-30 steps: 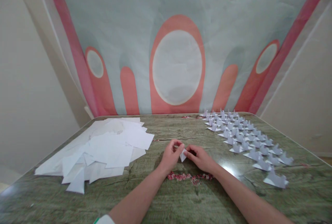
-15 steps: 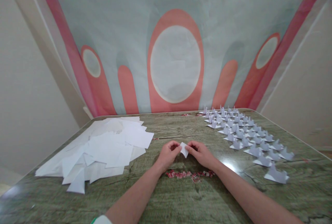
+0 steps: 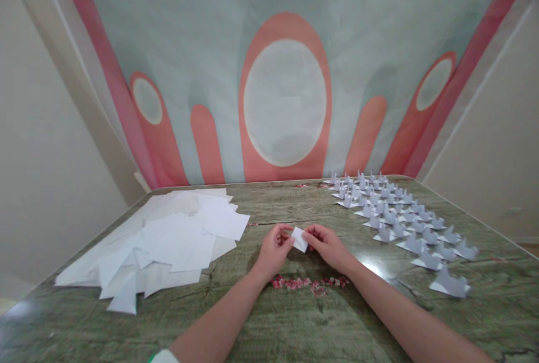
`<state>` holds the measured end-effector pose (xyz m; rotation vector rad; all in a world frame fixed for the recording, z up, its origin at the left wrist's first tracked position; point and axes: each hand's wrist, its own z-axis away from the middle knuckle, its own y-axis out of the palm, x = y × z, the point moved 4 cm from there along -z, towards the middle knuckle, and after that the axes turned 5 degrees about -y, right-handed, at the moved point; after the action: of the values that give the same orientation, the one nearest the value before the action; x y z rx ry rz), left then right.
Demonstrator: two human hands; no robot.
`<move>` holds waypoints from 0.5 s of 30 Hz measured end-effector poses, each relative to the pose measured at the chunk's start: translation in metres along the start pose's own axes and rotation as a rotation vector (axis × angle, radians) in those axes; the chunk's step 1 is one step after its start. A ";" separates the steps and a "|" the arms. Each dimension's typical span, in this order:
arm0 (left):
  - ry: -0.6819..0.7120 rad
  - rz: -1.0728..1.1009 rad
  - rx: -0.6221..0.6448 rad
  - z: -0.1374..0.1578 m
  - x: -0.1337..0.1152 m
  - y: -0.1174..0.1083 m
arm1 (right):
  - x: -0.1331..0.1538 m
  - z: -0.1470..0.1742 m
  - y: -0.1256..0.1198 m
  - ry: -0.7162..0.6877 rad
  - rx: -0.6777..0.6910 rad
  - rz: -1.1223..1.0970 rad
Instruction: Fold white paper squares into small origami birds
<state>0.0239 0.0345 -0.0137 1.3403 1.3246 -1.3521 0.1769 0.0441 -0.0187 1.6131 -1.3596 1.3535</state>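
Observation:
A small folded piece of white paper (image 3: 299, 239) is held up over the middle of the table, between my two hands. My left hand (image 3: 275, 248) pinches its left edge between thumb and fingers. On its right side, the thumb of my right hand (image 3: 326, 245) presses on the face, with the fingers curled behind. The paper looks like a small folded square; its finer creases are too small to make out.
A spread pile of white paper sheets (image 3: 181, 239) covers the table's left side. Several rows of folded white paper birds (image 3: 415, 245) stand on the right. The wood-patterned table (image 3: 269, 324) ends at a wall hanging (image 3: 286, 172) with pink shapes.
Both hands stay in nearly the same place. The folded paper has turned slightly and shows a wider face; my left fingers have shifted a little on its edge.

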 end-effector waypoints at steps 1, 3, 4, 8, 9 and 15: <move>0.016 -0.016 -0.006 0.001 -0.001 0.000 | 0.000 0.000 0.000 -0.001 0.002 -0.018; 0.045 -0.047 -0.015 0.003 -0.003 0.000 | 0.002 0.000 0.000 -0.004 0.007 -0.050; 0.058 -0.060 -0.018 0.003 -0.003 -0.001 | 0.003 0.000 0.000 -0.005 0.009 -0.064; 0.095 -0.087 -0.035 0.004 -0.003 -0.002 | 0.006 0.001 0.000 -0.007 0.025 -0.101; 0.099 -0.092 -0.038 0.003 -0.002 -0.003 | 0.007 0.001 0.000 -0.004 0.027 -0.106; 0.117 -0.111 -0.056 0.003 -0.004 -0.003 | 0.008 0.002 -0.001 0.021 0.020 -0.118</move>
<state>0.0206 0.0312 -0.0100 1.3425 1.5246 -1.3161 0.1779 0.0407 -0.0118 1.6616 -1.2220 1.3140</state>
